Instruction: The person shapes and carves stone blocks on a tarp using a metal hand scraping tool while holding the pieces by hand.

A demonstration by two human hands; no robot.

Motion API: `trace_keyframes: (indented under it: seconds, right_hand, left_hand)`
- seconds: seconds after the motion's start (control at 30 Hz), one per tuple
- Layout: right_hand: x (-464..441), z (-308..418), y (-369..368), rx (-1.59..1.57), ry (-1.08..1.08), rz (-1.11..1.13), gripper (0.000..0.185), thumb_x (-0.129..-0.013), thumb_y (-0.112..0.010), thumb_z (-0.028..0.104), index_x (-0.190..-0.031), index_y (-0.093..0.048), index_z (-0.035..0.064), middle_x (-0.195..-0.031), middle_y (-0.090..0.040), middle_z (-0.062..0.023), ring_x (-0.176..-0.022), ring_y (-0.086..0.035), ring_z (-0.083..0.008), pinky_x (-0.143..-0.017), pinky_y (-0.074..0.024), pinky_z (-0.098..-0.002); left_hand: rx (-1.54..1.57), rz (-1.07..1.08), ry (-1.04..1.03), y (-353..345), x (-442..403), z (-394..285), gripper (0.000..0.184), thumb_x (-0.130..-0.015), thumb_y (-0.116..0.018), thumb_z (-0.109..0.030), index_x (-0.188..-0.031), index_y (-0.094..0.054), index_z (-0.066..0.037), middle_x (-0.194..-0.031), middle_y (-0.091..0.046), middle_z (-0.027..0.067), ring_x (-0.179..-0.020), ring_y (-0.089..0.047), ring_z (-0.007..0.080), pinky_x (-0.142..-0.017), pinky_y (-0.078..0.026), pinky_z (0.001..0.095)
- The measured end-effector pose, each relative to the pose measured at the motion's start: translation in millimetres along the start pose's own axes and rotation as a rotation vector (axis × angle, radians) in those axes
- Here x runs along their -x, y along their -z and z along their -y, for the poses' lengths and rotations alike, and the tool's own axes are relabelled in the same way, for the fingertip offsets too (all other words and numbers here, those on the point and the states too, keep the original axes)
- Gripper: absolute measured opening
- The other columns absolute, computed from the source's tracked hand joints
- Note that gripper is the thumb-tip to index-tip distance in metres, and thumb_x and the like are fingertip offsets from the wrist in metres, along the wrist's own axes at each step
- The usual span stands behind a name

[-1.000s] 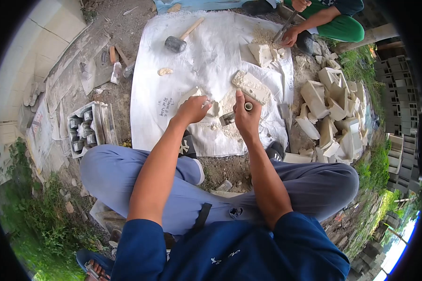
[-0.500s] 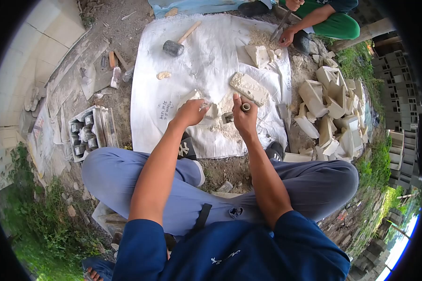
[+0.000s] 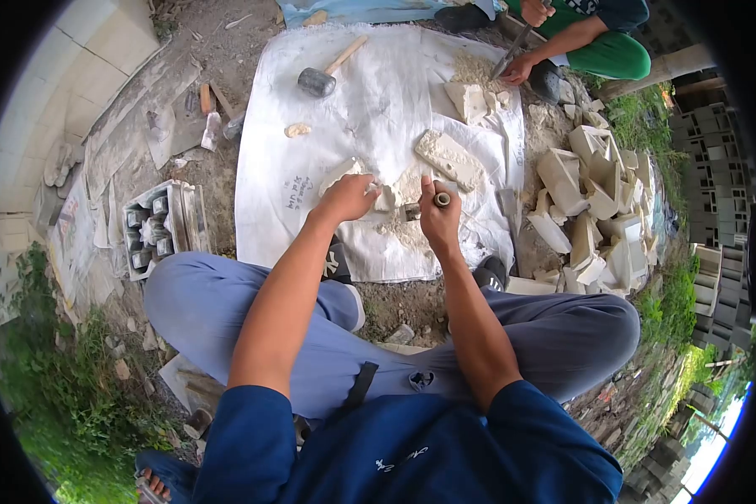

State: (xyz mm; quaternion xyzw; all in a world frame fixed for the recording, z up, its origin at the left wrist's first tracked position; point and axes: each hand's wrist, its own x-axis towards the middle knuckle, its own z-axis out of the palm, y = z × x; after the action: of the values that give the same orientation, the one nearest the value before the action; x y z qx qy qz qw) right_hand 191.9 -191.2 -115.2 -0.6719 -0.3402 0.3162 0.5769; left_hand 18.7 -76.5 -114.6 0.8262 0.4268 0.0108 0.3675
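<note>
My left hand is closed at the edge of a pale, chalky block piece, its fingertips on the chunk. My right hand wraps round a metal tool with a round, hollow handle end facing up. The tool's flat head sits just left of that hand, close to the chunk; its exact kind is unclear. Under both hands lies a white woven sheet with crumbs and powder. A larger rough block rests just beyond my right hand. Another pale piece is partly hidden behind my left hand.
A mallet lies on the sheet's far left. At the far right, a co-worker's hand is beside a long tool. Broken pale blocks are heaped right. A compartmented mould stands left, near a wooden-handled tool.
The tool's head has tilted slightly in my right hand. My left hand stays at the chunk, and the whole view has shifted a little.
</note>
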Motion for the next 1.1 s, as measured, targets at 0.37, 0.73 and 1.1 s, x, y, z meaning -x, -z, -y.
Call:
trace_keyframes:
  seconds: [0.37,0.73,1.1]
  right_hand:
    - [14.3,-24.9,-6.7,0.174,0.033,0.145,0.053,-0.105,-0.061,0.027,-0.063,-0.042,0.0012,-0.057,-0.033,0.0017,-0.058,-0.031,-0.0074,-0.05,-0.0271,-0.0331]
    - [7.8,57.9,-10.1,0.118,0.072,0.021,0.053,-0.105,-0.06,0.03,-0.064,-0.043,0.0006,-0.056,-0.035,0.0007,-0.058,-0.03,-0.0079,-0.049,-0.0268,-0.0344]
    - [-3.0,23.2,-2.8,0.145,-0.008,0.066,0.055,-0.104,-0.062,0.033,-0.062,-0.044,0.0024,-0.056,-0.036,0.0019,-0.057,-0.032,-0.0075,-0.048,-0.0288,-0.0333]
  left_hand:
    - [-0.003,0.018,-0.011,-3.0,1.5,-3.1,0.038,-0.097,-0.062,-0.035,-0.117,-0.067,-0.004,-0.108,-0.07,0.0237,-0.106,-0.066,0.0412,-0.091,-0.052,0.0484]
    - [0.008,0.011,0.042,1.6,6.7,1.8,0.038,-0.097,-0.061,-0.034,-0.119,-0.067,-0.005,-0.113,-0.07,0.024,-0.109,-0.066,0.0409,-0.094,-0.052,0.0489]
    - [0.006,0.019,0.011,7.2,3.4,-3.9,0.04,-0.098,-0.06,-0.038,-0.117,-0.067,-0.004,-0.106,-0.07,0.0243,-0.106,-0.066,0.042,-0.09,-0.052,0.049]
